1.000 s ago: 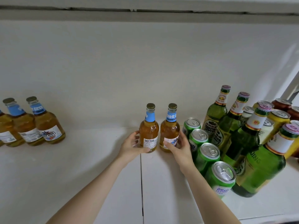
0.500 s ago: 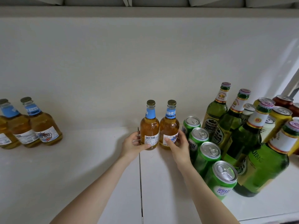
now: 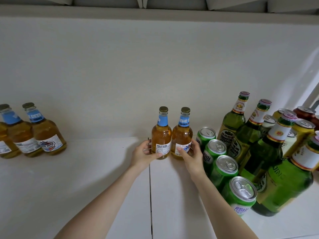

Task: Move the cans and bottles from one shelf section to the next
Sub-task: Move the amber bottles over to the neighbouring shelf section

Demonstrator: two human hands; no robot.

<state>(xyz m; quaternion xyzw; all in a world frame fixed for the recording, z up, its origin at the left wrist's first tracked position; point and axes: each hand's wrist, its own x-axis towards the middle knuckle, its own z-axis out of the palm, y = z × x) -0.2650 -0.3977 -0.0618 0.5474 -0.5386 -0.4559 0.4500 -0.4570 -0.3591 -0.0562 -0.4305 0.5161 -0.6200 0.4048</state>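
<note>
Near the centre of the frame, two bottles were held upright and touching, beside the seam [image 3: 150, 195] between two sections of the white shelf [image 3: 86, 178]. The left amber bottle [image 3: 161, 135] was gripped by the left hand [image 3: 144, 155] and the right amber bottle [image 3: 182, 137] by the right hand [image 3: 192, 156], with fingers [image 3: 195, 144] curled round each lower body. A row of green cans [image 3: 224, 171] was seen just right of the right hand, with green bottles [image 3: 269, 152] beyond. Similar amber bottles [image 3: 46, 133] were seen standing at the far left.

White wall [image 3: 155, 66], apparently beam [image 3: 155, 13] overhead
</note>
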